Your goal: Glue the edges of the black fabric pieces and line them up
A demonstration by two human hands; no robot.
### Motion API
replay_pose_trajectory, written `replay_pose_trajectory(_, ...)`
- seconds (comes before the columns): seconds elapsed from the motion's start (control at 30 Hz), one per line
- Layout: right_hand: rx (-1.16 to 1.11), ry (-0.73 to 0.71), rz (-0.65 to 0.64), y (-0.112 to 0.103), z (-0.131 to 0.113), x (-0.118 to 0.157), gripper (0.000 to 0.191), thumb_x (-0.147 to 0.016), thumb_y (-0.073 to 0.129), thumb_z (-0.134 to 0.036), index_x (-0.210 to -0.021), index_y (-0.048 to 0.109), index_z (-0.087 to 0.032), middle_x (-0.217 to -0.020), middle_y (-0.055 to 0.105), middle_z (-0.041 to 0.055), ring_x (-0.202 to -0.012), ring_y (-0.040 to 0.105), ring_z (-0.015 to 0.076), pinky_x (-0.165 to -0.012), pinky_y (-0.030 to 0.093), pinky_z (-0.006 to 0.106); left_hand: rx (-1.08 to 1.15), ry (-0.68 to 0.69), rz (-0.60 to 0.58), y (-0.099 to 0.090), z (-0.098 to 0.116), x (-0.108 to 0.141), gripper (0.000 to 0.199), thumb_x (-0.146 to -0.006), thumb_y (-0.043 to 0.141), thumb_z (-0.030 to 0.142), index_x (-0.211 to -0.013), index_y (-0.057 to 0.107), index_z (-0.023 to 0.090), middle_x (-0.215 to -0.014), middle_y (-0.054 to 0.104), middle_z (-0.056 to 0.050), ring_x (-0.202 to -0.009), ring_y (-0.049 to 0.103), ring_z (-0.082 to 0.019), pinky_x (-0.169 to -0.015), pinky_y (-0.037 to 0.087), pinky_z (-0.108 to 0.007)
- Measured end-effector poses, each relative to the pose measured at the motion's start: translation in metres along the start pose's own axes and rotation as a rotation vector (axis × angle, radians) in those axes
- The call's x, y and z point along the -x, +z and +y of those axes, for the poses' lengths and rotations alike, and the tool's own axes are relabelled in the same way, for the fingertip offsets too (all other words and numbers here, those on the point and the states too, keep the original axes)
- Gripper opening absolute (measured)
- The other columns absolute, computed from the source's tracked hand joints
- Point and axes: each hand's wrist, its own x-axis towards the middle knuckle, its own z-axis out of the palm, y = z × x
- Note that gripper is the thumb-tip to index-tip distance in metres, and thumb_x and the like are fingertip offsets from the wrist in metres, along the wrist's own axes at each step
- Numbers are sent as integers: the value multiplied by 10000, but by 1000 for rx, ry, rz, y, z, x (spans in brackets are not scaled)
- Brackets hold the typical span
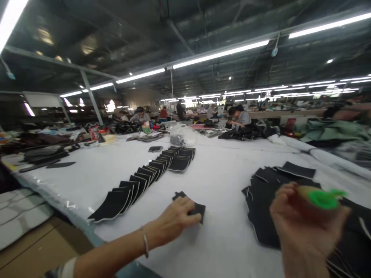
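At the front middle of the white table (220, 247), my left hand (174, 218) grips a small black piece with a pale edge (199, 211), fingers over its top and thumb at its near side. The hand covers part of that piece. My right hand (304, 235), blurred, is wrapped round a reddish-brown bottle (307, 200) with a bright green cap (324, 199), raised over a loose pile of black pieces (261, 204). Left of centre, a long overlapping row of black pieces (139, 181) runs away from me, with a shorter stack (179, 162) beside its far end.
A clear plastic bag (182, 135) stands behind the row, near a single dark piece (155, 149). A dark cone-topped container (101, 137) and dark flat pieces (43, 154) lie on the left. A white roll (327, 156) borders the right. Several people sit farther back.
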Motion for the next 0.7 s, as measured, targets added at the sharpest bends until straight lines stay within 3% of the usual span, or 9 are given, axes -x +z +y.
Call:
replay_pose_trajectory(0.03,52,133,-399,1,7,0,373,-726,797,-484,-976,713,-219,-954,737,81,-833,725,233,-596,656,293,20,-71,-29,6,-7,21,384,-949,404,92,-1164,657,285,-1011,585,-82,-929,521,-206,-849,443,-352)
replay_pose_trajectory(0.07,92,151,-603,1,14,-4,396,-760,756,-488,-1000,696,-179,-928,735,83,-804,724,227,-593,657,299,52,-137,-71,11,-13,38,414,-943,399,71,-1184,656,288,-1080,587,-86,-984,528,-209,-880,441,-355)
replay_pose_trajectory(0.1,146,154,-732,-2,22,-10,376,-771,745,-464,-991,683,-165,-898,735,67,-789,724,222,-621,659,322,93,-159,-128,15,-18,52,398,-944,432,100,-1213,650,296,-1144,584,-86,-1040,528,-220,-917,436,-369)
replay_pose_trajectory(0.17,284,142,-867,-13,38,-24,335,-740,779,-390,-969,666,-173,-895,739,41,-792,727,221,-660,655,364,189,-187,-232,17,-24,67,352,-933,548,275,-1276,625,294,-1262,559,-93,-1140,513,-254,-986,420,-397)
replay_pose_trajectory(0.27,461,156,-930,-33,59,-34,297,-690,812,-306,-914,657,-188,-893,746,26,-785,732,219,-680,644,377,296,-303,-295,15,-19,64,484,-922,533,469,-1347,576,242,-1312,546,-116,-1184,513,-275,-999,434,-394)
replay_pose_trajectory(0.4,622,222,-926,-48,74,-29,288,-635,834,-280,-844,658,-190,-828,745,19,-735,732,230,-627,640,369,241,-477,-298,17,-2,43,511,-885,534,331,-1364,538,152,-1322,515,-170,-1172,517,-311,-941,474,-408)
replay_pose_trajectory(0.57,640,225,-846,-51,79,-28,278,-623,832,-274,-825,654,-206,-810,738,3,-732,725,222,-613,636,362,259,-505,-385,18,-1,29,348,-872,505,263,-1169,633,134,-1238,529,-179,-1115,558,-308,-932,475,-416)
replay_pose_trajectory(0.7,651,217,-815,-51,79,-28,267,-631,815,-283,-829,655,-204,-821,734,8,-750,721,230,-602,635,370,202,-517,-440,13,0,23,311,-873,490,226,-1137,615,117,-1204,519,-185,-1077,567,-308,-890,489,-408)
